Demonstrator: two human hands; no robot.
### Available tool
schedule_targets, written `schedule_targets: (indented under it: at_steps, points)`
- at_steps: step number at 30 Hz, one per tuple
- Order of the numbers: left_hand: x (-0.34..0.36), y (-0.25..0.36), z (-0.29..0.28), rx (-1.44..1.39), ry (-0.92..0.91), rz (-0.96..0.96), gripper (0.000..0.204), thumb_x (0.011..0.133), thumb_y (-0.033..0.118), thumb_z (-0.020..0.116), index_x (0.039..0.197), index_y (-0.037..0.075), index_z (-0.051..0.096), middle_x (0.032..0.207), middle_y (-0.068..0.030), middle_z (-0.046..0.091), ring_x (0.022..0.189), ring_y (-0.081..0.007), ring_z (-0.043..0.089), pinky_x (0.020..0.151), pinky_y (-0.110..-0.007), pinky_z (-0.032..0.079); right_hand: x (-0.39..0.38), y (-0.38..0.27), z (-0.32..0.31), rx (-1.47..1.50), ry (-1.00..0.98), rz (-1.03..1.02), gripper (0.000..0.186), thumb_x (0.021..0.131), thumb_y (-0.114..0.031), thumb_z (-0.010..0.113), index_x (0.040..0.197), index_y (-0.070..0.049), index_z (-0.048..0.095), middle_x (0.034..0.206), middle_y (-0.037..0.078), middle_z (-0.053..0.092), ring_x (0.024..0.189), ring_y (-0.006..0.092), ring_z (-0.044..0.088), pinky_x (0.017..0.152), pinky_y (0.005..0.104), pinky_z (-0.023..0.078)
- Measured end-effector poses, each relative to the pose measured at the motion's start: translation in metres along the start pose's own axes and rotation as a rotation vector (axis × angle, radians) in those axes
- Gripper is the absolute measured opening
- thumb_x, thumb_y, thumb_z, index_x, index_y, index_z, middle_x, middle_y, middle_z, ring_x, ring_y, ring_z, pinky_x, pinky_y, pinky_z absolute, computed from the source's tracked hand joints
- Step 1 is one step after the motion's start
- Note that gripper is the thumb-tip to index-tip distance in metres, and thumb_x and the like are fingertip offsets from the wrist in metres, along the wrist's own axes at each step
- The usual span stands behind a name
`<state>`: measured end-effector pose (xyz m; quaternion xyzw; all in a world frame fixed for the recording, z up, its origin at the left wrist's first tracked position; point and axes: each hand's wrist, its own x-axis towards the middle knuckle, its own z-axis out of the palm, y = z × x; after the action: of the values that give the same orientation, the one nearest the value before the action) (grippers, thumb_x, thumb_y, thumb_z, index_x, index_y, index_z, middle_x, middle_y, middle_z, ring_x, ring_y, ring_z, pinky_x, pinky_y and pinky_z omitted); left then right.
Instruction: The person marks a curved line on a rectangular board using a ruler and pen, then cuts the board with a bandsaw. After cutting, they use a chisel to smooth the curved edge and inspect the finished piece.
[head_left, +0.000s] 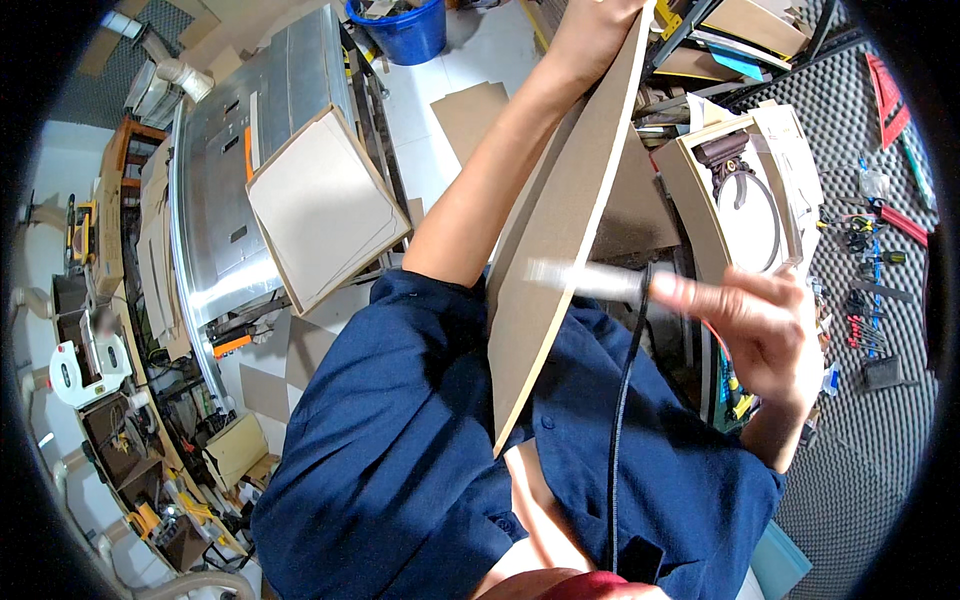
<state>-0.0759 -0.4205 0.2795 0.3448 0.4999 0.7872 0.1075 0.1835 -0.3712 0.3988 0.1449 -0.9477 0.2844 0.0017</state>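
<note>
My left arm reaches up to the top edge, where my left hand is closed on the far end of a brown fibreboard panel tilted on its edge; its fingertips are partly out of view. The panel's pale long edge faces right, and its near end is against my dark blue shirt. In my right hand, blurred by motion, is a whitish hand tool with a dark end by the fingers. Its tip crosses the panel's edge, but its kind is too smeared to tell. A black cord hangs below it.
Left stands a metal-topped machine table with a stack of pale sheets at its corner. A blue bucket is at the back. To the right, a wooden box holds a dark ornate oval frame, near foam wall panelling with hanging tools.
</note>
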Motion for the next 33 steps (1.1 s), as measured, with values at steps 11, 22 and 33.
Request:
schedule_targets:
  at_steps: [11, 22, 33]
  points:
    - [0.071, -0.008, -0.017, 0.087, 0.168, -0.045, 0.052, 0.09, 0.047, 0.052, 0.063, 0.003, 0.053, 0.056, 0.0017, 0.047, 0.052, -0.0081, 0.04, 0.048, -0.027, 0.032, -0.019, 0.027, 0.012, 0.781, 0.292, 0.25, 0.054, 0.079, -0.028, 0.066, 0.125, -0.002, 0.052, 0.101, 0.006, 0.062, 0.081, 0.0157, 0.057, 0.076, 0.029, 0.045]
    - [0.108, 0.146, 0.008, 0.416, 0.276, 0.473, 0.055, 0.094, 0.045, 0.047, 0.061, 0.002, 0.04, 0.059, 0.0076, 0.033, 0.06, -0.0047, 0.031, 0.05, -0.026, 0.029, 0.005, 0.125, -0.031, 0.941, 1.191, -0.037, 0.033, 0.093, -0.023, 0.053, 0.116, 0.001, 0.053, 0.107, 0.01, 0.061, 0.094, 0.0182, 0.061, 0.08, 0.0294, 0.05]
    - [0.052, 0.16, -0.013, 0.476, 0.244, 0.259, 0.06, 0.094, 0.053, 0.039, 0.067, 0.0, 0.05, 0.056, 0.0047, 0.039, 0.059, -0.0064, 0.037, 0.061, -0.022, 0.036, -0.008, 0.1, -0.103, 1.12, 1.077, 0.086, 0.025, 0.09, -0.023, 0.058, 0.103, -0.002, 0.063, 0.098, 0.007, 0.065, 0.082, 0.0107, 0.062, 0.072, 0.0231, 0.051]
